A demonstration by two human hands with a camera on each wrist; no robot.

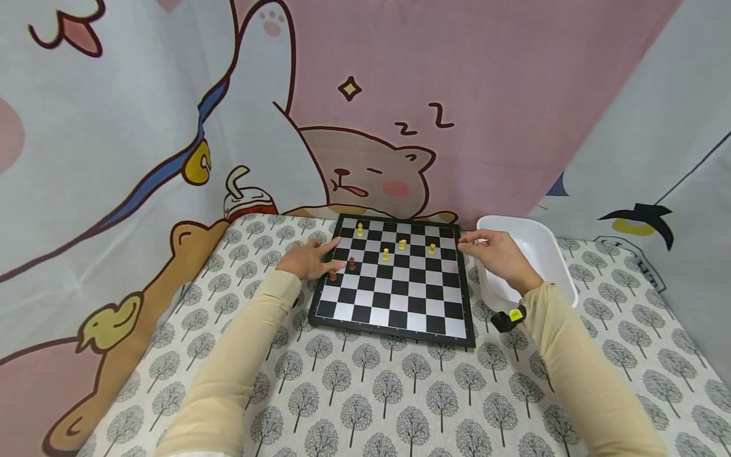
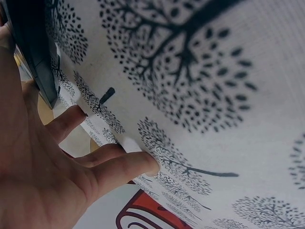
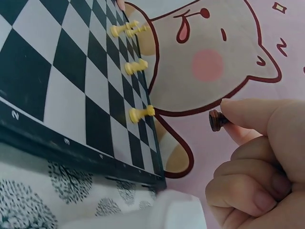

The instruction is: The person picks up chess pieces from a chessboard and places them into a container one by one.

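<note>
My right hand [image 1: 495, 254] is raised by the board's right edge, beside the white tub. Between thumb and index finger it pinches a dark brown chess piece [image 3: 218, 120], base outward, its upper part hidden; the other fingers fold into the palm. At the left edge of the black-and-white chessboard [image 1: 379, 316], my left hand [image 1: 308, 259] spreads its fingers, two of them reaching over the border. Close to its fingertips stand two brown chess pieces [image 1: 351, 264]. Several yellow chess pieces [image 1: 385, 255] stand upright toward the far side.
A white plastic tub [image 1: 516, 219] sits right of the board, partly behind my right hand and forearm. The tablecloth [image 1: 365, 387] has a tree print. Behind the table hangs a cartoon-printed curtain [image 1: 485, 89], close to the board's far edge.
</note>
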